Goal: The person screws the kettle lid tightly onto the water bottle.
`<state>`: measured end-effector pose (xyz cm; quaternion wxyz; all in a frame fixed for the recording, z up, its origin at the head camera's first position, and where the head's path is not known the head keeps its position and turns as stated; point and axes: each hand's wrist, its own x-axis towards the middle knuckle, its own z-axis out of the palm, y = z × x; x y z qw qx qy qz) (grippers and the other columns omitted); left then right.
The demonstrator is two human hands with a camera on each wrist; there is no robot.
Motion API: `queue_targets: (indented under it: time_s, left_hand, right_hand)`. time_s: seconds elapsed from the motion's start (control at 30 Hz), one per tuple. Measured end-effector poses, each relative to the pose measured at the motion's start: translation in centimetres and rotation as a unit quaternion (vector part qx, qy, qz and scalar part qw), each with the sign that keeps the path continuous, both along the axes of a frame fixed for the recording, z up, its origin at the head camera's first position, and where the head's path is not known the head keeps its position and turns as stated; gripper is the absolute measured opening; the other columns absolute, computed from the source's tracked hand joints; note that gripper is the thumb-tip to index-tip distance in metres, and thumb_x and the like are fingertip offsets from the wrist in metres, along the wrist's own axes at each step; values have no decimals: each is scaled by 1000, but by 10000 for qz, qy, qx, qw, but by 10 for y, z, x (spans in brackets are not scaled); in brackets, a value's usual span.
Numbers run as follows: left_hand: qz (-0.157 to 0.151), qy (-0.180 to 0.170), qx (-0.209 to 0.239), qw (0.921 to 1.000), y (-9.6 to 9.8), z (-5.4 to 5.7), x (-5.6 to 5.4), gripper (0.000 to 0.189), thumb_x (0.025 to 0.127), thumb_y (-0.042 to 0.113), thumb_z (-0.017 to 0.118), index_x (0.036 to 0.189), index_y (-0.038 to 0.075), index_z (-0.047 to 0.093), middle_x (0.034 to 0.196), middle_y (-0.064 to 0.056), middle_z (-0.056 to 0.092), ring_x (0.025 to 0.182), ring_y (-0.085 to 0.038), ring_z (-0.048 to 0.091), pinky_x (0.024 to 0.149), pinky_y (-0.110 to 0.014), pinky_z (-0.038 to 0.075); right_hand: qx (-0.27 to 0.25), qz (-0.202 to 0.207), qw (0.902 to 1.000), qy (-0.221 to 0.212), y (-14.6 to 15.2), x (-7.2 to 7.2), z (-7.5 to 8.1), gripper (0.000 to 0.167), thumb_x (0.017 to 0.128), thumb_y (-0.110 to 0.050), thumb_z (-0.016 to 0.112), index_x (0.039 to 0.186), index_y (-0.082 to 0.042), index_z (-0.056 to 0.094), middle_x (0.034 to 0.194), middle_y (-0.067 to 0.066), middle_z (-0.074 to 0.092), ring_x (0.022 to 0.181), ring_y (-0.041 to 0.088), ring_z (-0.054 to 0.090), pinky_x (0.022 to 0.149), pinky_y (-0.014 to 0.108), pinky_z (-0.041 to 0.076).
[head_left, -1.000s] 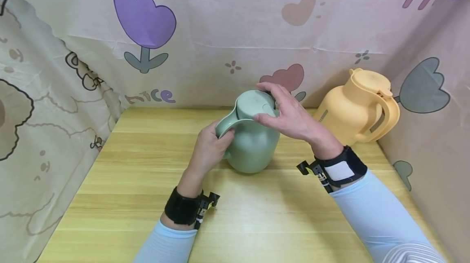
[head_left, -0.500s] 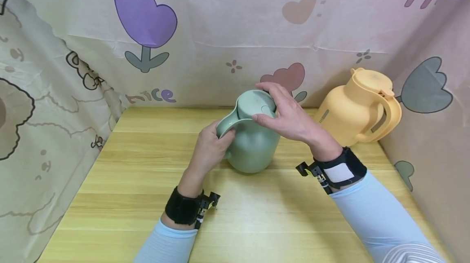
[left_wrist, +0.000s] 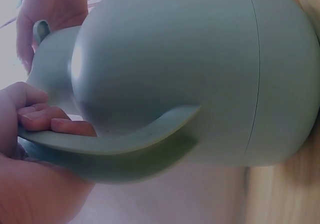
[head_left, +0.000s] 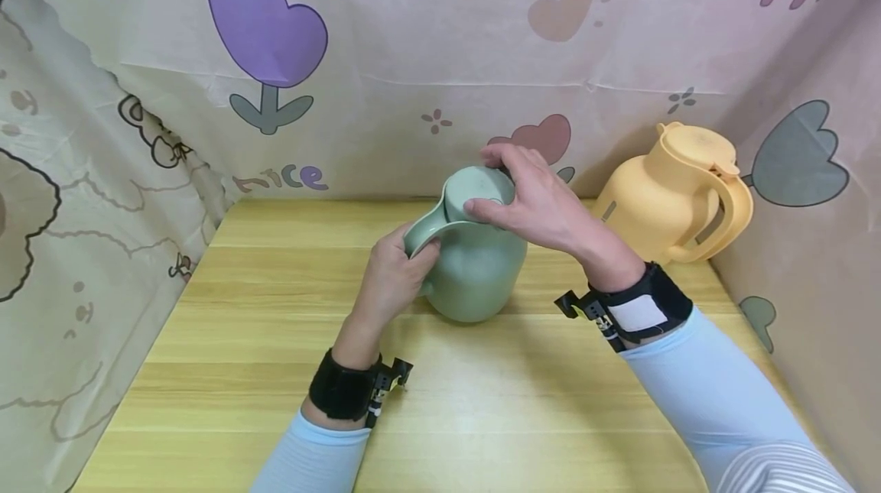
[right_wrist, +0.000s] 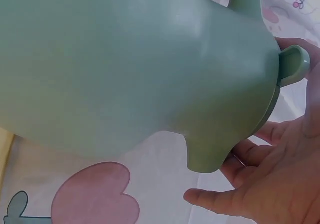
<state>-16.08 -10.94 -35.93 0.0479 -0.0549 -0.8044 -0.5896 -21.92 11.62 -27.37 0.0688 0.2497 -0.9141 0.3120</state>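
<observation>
A pale green thermos jug stands upright on the wooden table, its handle toward the left. My left hand grips that handle; in the left wrist view, its fingers curl through the handle. Over the jug's round lid lies my right hand, thumb on the near side and fingers at the far side. Seen from the right wrist, several fingers touch the lid's rim near the spout, while one finger sticks out apart. A small tab projects from the lid beside the hand.
A yellow thermos jug stands at the back right, close behind my right forearm, its handle facing right. Printed cloth hangs behind the table and along both sides. Each wrist wears a black strap with a small camera.
My right thumb has slid a little left and farther onto the lid as that hand turned slightly. The left hand keeps its grip on the handle, and the jug stays in place.
</observation>
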Motion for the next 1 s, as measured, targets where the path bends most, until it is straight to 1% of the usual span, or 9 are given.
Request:
queue_targets:
  time_s: [0.1, 0.33, 0.5, 0.63, 0.73, 0.8, 0.83, 0.93, 1.0]
  left_hand:
    - [1, -9, -10, 10000, 0, 0, -1, 17, 100, 24, 68, 104, 7, 69, 94, -9, 61, 97, -25, 58, 90, -48, 54]
    - [-1, 1, -3, 10000, -1, 0, -1, 18, 100, 24, 68, 106, 7, 70, 95, -9, 62, 98, -26, 59, 92, -51, 55]
    - [8, 44, -28, 10000, -1, 0, 0, 17, 100, 24, 68, 105, 8, 69, 91, -8, 60, 96, -25, 58, 88, -47, 54]
    - [6, 47, -65, 10000, 0, 0, 0, 17, 100, 25, 68, 103, 8, 68, 87, -6, 56, 93, -25, 57, 82, -43, 51]
    - [13, 43, -87, 10000, 0, -1, 0, 16, 100, 25, 67, 102, 9, 68, 85, -6, 54, 92, -25, 56, 81, -42, 50]
    - [24, 36, -86, 10000, 0, -1, 0, 16, 100, 25, 67, 102, 9, 67, 84, -6, 53, 92, -25, 56, 80, -42, 49]
    - [28, 33, -80, 10000, 0, -1, 0, 16, 100, 25, 68, 102, 9, 67, 84, -6, 53, 92, -25, 56, 80, -42, 49]
    - [40, 30, -75, 10000, 0, -1, -1, 16, 99, 25, 68, 103, 9, 68, 87, -7, 56, 93, -25, 57, 83, -43, 51]
    - [36, 29, -62, 10000, 0, -1, -1, 17, 100, 25, 67, 103, 9, 69, 90, -8, 58, 94, -26, 57, 84, -45, 52]
  right_hand:
    - [88, 28, 10000, -17, -1, -1, 1, 70, 90, -45, 80, 145, -11, 54, 139, 8, 58, 126, 30, 47, 103, 49, 40]
    - [521, 147, 9985, 64, -1, 0, 5, 78, 89, -45, 80, 151, -9, 50, 148, 9, 55, 130, 32, 46, 103, 51, 43]
    - [582, -190, 9981, 18, -7, 4, 8, 82, 88, -53, 80, 149, -8, 51, 140, 13, 56, 128, 33, 47, 104, 52, 42]
    - [734, -500, 9960, -8, -11, 7, 9, 85, 86, -59, 79, 148, -7, 52, 132, 17, 56, 122, 33, 48, 99, 50, 43]
    - [811, -551, 9952, -35, -12, 8, 9, 86, 87, -62, 77, 148, -7, 51, 131, 17, 55, 120, 33, 47, 96, 49, 43]
    - [789, -460, 9958, -84, -10, 7, 9, 86, 87, -62, 77, 149, -8, 52, 132, 17, 54, 121, 33, 47, 97, 49, 42]
    - [722, -332, 9968, -107, -9, 6, 10, 84, 89, -60, 77, 148, -7, 52, 133, 16, 55, 122, 32, 47, 98, 49, 43]
    - [444, 135, 9982, -372, 0, 1, 12, 74, 94, -52, 75, 150, -10, 53, 139, 11, 57, 125, 29, 50, 104, 49, 43]
    - [228, 478, 9965, -648, 7, -3, 14, 66, 97, -44, 74, 151, -15, 52, 142, 6, 58, 128, 24, 52, 108, 49, 43]
